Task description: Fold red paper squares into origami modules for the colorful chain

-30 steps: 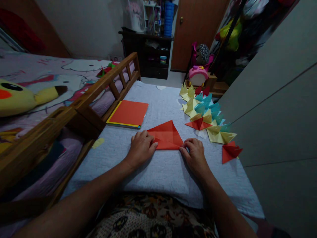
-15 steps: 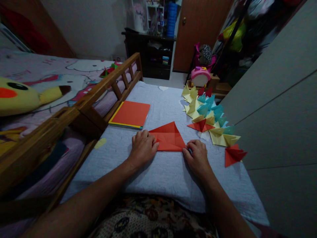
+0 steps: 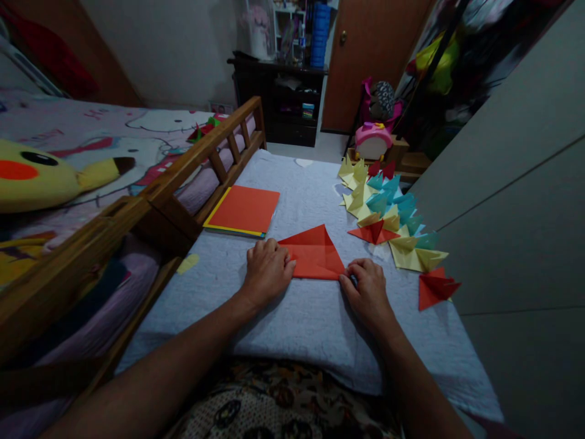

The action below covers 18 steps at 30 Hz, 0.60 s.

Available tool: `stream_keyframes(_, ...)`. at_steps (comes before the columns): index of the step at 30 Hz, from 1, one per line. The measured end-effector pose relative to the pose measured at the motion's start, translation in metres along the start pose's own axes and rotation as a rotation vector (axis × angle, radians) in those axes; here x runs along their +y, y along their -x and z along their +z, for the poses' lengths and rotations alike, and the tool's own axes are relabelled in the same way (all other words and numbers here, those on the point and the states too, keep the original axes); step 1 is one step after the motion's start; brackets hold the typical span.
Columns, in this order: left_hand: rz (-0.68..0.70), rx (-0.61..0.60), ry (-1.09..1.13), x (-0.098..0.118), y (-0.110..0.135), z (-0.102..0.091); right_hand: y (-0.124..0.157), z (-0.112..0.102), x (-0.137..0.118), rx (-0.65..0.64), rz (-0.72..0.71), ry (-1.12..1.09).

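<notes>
A partly folded sheet of red origami paper (image 3: 313, 253) lies on the pale bedsheet in front of me, one point of it facing away. My left hand (image 3: 269, 268) rests over its left end, fingers curled and thumb on the paper, covering that corner. At the right lower corner, my right hand (image 3: 365, 281) pinches the paper between thumb and fingers. Farther left lies a stack of square coloured paper (image 3: 244, 210) with a red sheet on top. Rows of folded paper pieces in yellow (image 3: 414, 251), teal (image 3: 388, 195) and red (image 3: 436, 286) stand to the right.
A wooden bed rail (image 3: 183, 171) runs along the left, with a yellow plush toy (image 3: 41, 183) behind it. A pale cabinet wall (image 3: 516, 213) borders the right side. Beyond the bed are a dark shelf unit (image 3: 278, 97) and a pink toy (image 3: 372, 143).
The view has shifted slightly, so everything sits a little farther right. Both hands stay at the same corners of the red paper, which looks unchanged in shape.
</notes>
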<state>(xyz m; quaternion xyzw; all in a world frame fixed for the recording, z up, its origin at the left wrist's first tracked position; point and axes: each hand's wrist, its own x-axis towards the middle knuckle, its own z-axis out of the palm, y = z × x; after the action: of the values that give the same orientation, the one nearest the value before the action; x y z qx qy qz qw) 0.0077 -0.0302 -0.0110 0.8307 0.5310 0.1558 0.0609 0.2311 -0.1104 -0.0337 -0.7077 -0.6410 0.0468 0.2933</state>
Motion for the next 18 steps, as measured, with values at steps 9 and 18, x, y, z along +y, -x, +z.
stream_keyframes(9,-0.025,-0.032,0.006,0.0017,0.0007,-0.002,-0.0001,-0.0012,-0.0004,-0.007,-0.001,-0.014)
stream_keyframes(18,-0.139,-0.041,0.007,0.0083,-0.0003,-0.0021,-0.0012,-0.0049,-0.006,-0.061,0.053,0.018)
